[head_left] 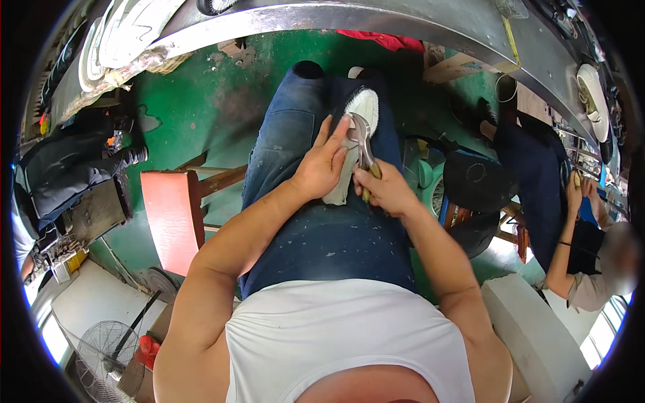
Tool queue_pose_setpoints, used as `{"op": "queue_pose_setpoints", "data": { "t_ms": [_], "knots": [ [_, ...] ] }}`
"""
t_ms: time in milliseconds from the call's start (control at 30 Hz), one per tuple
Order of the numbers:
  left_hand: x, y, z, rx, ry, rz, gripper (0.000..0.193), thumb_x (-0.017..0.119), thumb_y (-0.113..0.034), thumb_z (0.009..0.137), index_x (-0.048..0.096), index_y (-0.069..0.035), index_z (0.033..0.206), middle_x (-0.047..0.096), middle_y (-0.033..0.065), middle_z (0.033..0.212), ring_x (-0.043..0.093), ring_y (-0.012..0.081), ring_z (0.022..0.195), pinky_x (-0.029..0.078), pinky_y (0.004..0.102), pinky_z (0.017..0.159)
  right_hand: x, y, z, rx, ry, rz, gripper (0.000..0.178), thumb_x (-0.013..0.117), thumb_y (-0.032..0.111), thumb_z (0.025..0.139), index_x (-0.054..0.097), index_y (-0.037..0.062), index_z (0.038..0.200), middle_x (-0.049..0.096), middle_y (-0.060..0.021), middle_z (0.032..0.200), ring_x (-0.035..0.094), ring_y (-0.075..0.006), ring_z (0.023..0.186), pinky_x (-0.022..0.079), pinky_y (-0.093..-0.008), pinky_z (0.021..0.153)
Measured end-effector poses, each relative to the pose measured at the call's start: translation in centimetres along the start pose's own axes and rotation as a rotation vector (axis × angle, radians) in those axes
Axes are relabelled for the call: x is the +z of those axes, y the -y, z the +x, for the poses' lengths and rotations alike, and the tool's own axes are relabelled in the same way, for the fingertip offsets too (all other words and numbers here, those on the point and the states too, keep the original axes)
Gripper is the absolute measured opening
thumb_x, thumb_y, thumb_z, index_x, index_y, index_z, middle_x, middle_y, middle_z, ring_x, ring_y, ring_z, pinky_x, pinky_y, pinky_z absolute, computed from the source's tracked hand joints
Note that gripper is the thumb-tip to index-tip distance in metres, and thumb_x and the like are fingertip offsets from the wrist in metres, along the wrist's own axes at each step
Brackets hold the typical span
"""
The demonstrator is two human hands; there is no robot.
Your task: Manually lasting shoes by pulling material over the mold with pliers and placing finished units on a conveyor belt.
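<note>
A shoe [365,106] lies on my thighs, its pale, rough-edged bottom facing up and a whitish cloth part [339,190] trailing toward my lap. My right hand [390,193] is closed around the handles of metal pincers [365,149]. Their curved jaws rest on the shoe's middle. From the left, my left hand [318,164] lies against the shoe with its fingers stretched out and apart. One fingertip comes close to the pincers' jaws. Whether the jaws grip the shoe's edge cannot be told.
Ahead runs a metal-edged bench [403,15] with shoe parts on its left and a light shoe [592,101] on its right. A reddish stool [171,218] stands left of my legs. Behind at left is a fan [107,359]. A co-worker [571,248] sits to the right.
</note>
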State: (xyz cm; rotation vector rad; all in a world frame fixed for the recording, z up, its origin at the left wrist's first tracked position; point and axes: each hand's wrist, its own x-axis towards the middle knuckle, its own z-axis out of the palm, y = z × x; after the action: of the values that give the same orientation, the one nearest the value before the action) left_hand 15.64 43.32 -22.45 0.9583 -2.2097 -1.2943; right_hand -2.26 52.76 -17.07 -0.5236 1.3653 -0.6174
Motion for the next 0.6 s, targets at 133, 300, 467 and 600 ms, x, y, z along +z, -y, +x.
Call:
{"op": "queue_pose_setpoints", "data": {
  "t_ms": [133,300,467,600],
  "knots": [
    [-0.8,-1.5,0.4,-0.047,0.098,0.069,0.057,0.048,-0.016,0.102,0.032,-0.023,0.156,0.036,0.0375,0.149,0.050,0.0502,0.127,0.049,0.0462,0.102,-2.0,-2.3,0.2,0.058,0.174,0.484,0.027,0.065,0.026,0.098,0.060,0.0003,0.104,0.063,-0.0065,0.085,0.061,-0.0120,0.067,0.043,-0.0196,0.045],
    [-0.5,-1.2,0.2,-0.111,0.047,0.135,0.052,0.048,-0.020,0.101,0.040,-0.027,0.152,0.043,0.0385,0.143,0.060,0.0499,0.113,0.052,0.0472,0.097,-6.3,-0.2,-1.7,0.140,0.307,0.371,0.039,0.067,0.023,0.097,0.056,-0.0058,0.120,0.065,-0.0143,0.102,0.068,-0.0199,0.082,0.048,-0.0211,0.046],
    [-0.4,-1.8,0.4,-0.118,0.088,0.138,0.052,0.049,-0.021,0.101,0.040,-0.029,0.152,0.045,0.0379,0.141,0.065,0.0494,0.102,0.055,0.0481,0.090,-4.6,4.2,-1.4,-0.308,-0.170,-0.360,0.048,0.044,0.040,0.106,0.063,-0.0041,0.105,0.071,-0.0151,0.083,0.072,-0.0216,0.081,0.053,-0.0370,0.061],
    [-0.3,-1.1,-0.3,-0.079,0.118,0.134,0.053,0.050,-0.022,0.101,0.040,-0.029,0.152,0.042,0.0371,0.145,0.066,0.0490,0.098,0.056,0.0488,0.088,-4.5,4.8,2.1,-0.239,-0.197,-0.909,0.044,0.045,0.035,0.106,0.057,-0.0027,0.086,0.065,-0.0129,0.074,0.064,-0.0198,0.064,0.051,-0.0343,0.063]
  ]
}}
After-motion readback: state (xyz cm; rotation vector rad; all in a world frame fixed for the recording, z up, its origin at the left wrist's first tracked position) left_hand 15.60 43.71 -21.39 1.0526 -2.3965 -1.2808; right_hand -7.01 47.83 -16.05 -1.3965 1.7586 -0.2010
